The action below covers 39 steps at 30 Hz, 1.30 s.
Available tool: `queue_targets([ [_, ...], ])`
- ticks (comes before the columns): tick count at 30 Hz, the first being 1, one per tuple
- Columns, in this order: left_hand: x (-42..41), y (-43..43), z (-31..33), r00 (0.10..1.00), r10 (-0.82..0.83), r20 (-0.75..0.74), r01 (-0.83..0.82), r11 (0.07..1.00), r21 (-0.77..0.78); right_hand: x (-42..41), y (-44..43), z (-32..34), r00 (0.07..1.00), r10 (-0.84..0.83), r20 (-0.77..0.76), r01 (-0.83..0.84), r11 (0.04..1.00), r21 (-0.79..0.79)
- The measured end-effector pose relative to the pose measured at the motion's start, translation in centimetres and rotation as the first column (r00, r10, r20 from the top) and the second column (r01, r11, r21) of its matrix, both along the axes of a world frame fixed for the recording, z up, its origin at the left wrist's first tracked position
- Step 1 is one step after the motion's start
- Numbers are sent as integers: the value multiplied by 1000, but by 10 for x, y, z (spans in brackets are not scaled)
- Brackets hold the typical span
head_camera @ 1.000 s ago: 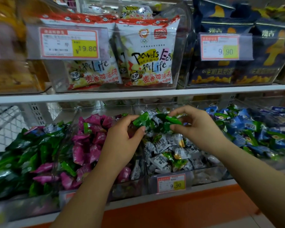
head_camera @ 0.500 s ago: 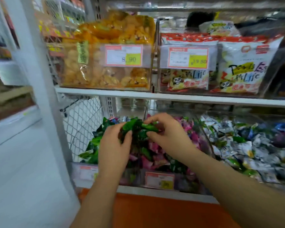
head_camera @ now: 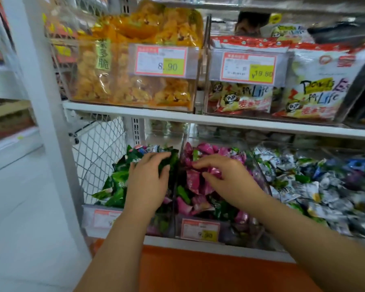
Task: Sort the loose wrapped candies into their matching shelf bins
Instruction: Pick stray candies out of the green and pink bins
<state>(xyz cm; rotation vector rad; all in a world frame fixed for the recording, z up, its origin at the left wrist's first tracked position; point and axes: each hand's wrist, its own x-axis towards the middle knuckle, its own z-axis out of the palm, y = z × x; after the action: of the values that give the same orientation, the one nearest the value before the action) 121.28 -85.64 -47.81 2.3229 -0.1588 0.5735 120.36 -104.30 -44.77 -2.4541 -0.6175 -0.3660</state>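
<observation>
Three clear bins sit on the lower shelf. The left bin (head_camera: 89, 216) holds green wrapped candies (head_camera: 118, 178), and my left hand (head_camera: 148, 182) lies on that pile with a few green candies held between thumb and fingers. The middle bin (head_camera: 232, 228) holds pink wrapped candies (head_camera: 192, 178) with some green ones (head_camera: 183, 192) mixed in. My right hand (head_camera: 226, 178) hovers over the pink pile, fingers loosely curled, nothing plainly held. The right bin (head_camera: 259, 159) is full of white and silver candies (head_camera: 303, 190) with green and blue ones among them.
A white shelf board (head_camera: 177, 116) runs just above the bins, carrying boxes of orange snack bags (head_camera: 139, 81) and white panda-print bags (head_camera: 316, 91). A white upright post (head_camera: 40, 102) and a wire mesh side panel (head_camera: 97, 148) close off the left. An orange base panel (head_camera: 198, 268) lies below.
Both hands carried green candies from the white-candy bin leftward. They have since parted: the left hand dropped onto the green pile, the right hand moved over the pink bin.
</observation>
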Motion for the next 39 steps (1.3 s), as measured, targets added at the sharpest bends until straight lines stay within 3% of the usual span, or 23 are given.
queue_targets([
  [9, -2, -107, 14, 971, -240, 4, 240, 970, -21, -25, -127, 2, 958, -285, 25, 286, 957, -41],
  [13, 0, -148, 12, 940, -338, -44, 338, 941, -17, -24, -182, -4, 890, -454, 36, 455, 890, -39],
  [16, 1, -168, 8, 924, -374, -75, 376, 927, 9, -13, -213, -9, 829, -557, -55, 555, 830, -49],
  [21, 8, -180, 3, 924, -369, -105, 374, 926, 42, 10, -230, -16, 781, -580, -232, 538, 813, -223],
  [24, 10, -178, 2, 922, -372, -103, 378, 925, 41, 20, -228, -19, 775, -575, -262, 531, 817, -222],
  [27, 11, -174, 1, 917, -391, -80, 394, 919, 25, 20, -228, -22, 757, -637, -146, 632, 770, -85],
  [30, 10, -172, 2, 912, -404, -67, 405, 914, 5, 10, -223, -16, 707, -706, 37, 686, 698, 207],
  [33, 7, -171, 4, 898, -438, -27, 436, 897, -69, -5, -204, -2, 808, -589, -34, 542, 718, 436],
  [36, -2, -169, 9, 865, -502, -18, 491, 853, -176, -19, -169, 5, 926, -341, -161, 374, 776, 508],
  [39, -11, -159, 12, 858, -513, -21, 495, 836, -236, -23, -134, 6, 960, -162, -227, 267, 766, 585],
])
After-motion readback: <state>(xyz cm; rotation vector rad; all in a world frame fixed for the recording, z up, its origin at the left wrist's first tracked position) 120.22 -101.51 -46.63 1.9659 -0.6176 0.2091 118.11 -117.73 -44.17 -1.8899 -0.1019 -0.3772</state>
